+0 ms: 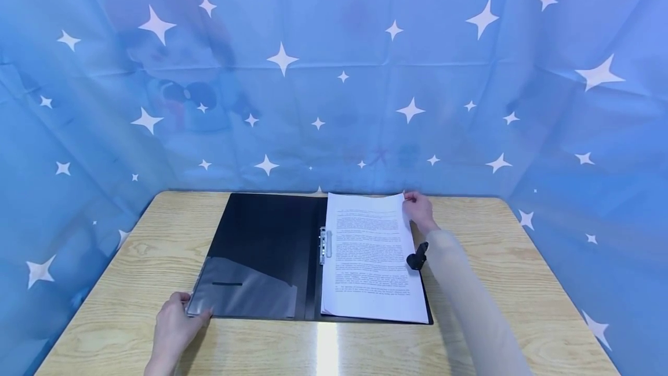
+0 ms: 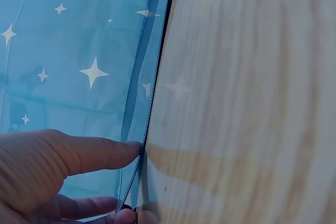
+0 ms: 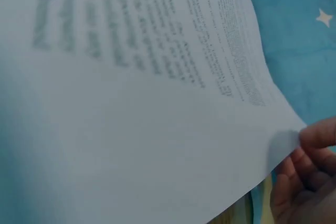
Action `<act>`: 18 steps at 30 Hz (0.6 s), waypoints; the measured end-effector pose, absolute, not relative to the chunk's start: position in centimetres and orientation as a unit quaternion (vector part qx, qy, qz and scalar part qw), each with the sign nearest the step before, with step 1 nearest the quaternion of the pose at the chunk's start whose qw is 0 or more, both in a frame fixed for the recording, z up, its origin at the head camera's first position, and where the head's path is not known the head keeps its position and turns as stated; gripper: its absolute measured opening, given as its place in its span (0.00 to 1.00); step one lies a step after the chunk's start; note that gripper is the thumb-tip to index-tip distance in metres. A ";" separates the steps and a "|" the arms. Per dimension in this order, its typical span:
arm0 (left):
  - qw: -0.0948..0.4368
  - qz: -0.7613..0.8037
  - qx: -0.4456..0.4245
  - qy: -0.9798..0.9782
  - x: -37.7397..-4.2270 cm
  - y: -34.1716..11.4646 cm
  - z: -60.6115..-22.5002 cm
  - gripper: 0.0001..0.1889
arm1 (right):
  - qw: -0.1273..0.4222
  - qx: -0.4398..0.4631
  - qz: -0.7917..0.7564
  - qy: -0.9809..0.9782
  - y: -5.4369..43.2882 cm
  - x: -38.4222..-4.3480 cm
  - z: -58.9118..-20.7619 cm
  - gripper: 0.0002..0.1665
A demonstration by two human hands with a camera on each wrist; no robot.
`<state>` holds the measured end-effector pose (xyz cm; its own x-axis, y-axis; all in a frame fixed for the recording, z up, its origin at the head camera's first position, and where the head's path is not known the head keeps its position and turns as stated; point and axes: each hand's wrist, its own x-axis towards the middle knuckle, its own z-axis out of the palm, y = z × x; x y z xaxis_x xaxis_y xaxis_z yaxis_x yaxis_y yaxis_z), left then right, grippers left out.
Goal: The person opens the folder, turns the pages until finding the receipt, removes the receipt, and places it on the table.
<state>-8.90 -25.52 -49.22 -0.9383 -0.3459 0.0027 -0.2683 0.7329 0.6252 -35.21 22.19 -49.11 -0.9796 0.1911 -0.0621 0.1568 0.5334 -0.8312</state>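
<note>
A black folder (image 1: pixel 271 228) lies spread flat on the table, its metal clip (image 1: pixel 323 245) near the spine and a clear pocket (image 1: pixel 250 300) across the lower left cover. Printed sheets of paper (image 1: pixel 370 254) cover its right side. At the cover's lower left corner, my left hand (image 1: pixel 174 326) grips the folder; in the left wrist view the thumb presses on its thin edge (image 2: pixel 152 95). My right hand (image 1: pixel 419 210) pinches the upper right corner of the paper, which curves up to the fingers in the right wrist view. How many sheets it holds, I cannot tell.
The wooden table (image 1: pixel 485 283) extends around the folder on both sides and in front. Behind it hangs a blue curtain (image 1: pixel 334 97) with white stars, close to the table's back edge. A small black device (image 1: pixel 417 256) is on the right wrist, over the paper's edge.
</note>
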 end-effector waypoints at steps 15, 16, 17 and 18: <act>0.053 -0.325 0.172 -0.928 -9.0 -25.6 -49.5 0.29 | 0.004 -0.091 0.552 -0.829 22.5 -33.8 -47.5 0.19; 0.052 -0.325 0.172 -0.929 -9.0 -25.6 -49.5 0.29 | 0.000 -0.093 0.558 -0.825 22.5 -33.7 -47.4 0.19; 0.051 -0.324 0.172 -0.929 -9.0 -25.6 -49.5 0.29 | -0.003 -0.093 0.560 -0.823 22.6 -33.6 -47.4 0.19; 0.049 -0.323 0.173 -0.929 -9.0 -25.6 -49.5 0.30 | -0.005 -0.094 0.564 -0.820 22.6 -33.5 -47.3 0.19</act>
